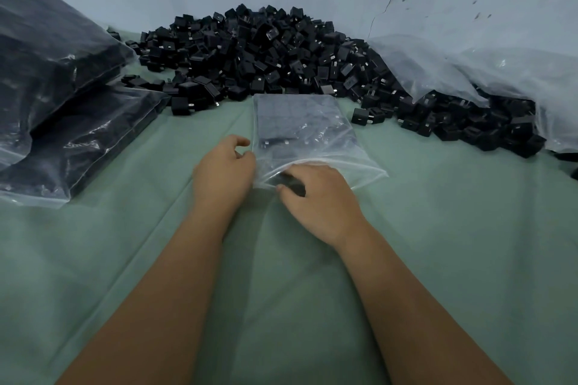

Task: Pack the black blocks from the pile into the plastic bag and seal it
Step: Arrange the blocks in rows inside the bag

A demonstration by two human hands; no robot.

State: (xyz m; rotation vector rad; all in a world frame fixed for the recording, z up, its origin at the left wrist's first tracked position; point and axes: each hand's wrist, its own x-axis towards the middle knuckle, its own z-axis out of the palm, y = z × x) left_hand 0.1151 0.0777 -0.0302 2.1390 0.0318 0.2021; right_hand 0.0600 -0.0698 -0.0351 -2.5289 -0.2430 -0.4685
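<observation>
Keeping the plastic bag (pixel 305 131) lying flat on the green cloth (pixel 438 259), just in front of the pile (pixel 256 53) of black blocks and with its open mouth turned back toward the body, probably so as to be feeding blocks in without lifting anything. Pinching the bag's left edge near the mouth with the left hand (pixel 223 166), thumb and fingers curled in on the plastic, most likely pinning it down and holding the opening apart. Curling the right hand (pixel 319 194) over the mouth with the fingertips tucked around a black block (pixel 292 184), apparently sliding it in under the top layer of film; not seeing exactly how deep the fingers are going, since the plastic is blurring that bit. Already showing a fair layer of blocks in the far half of the bag, so judging this as mid-fill, with sealing not yet done. Watching the edges: touching or nearly touching the front of the pile at the bag's far end, so no pushing room that way. Leaving plenty of bare cloth on the near side and to the right of the mouth for reaching and for pressing the seal flat later. Minding the filled bags (pixel 53 87) stacked well off to the left and the big clear bag (pixel 469 72) spilling blocks on the right, both apart from the working spot, with loose blocks straying near the right side.
</observation>
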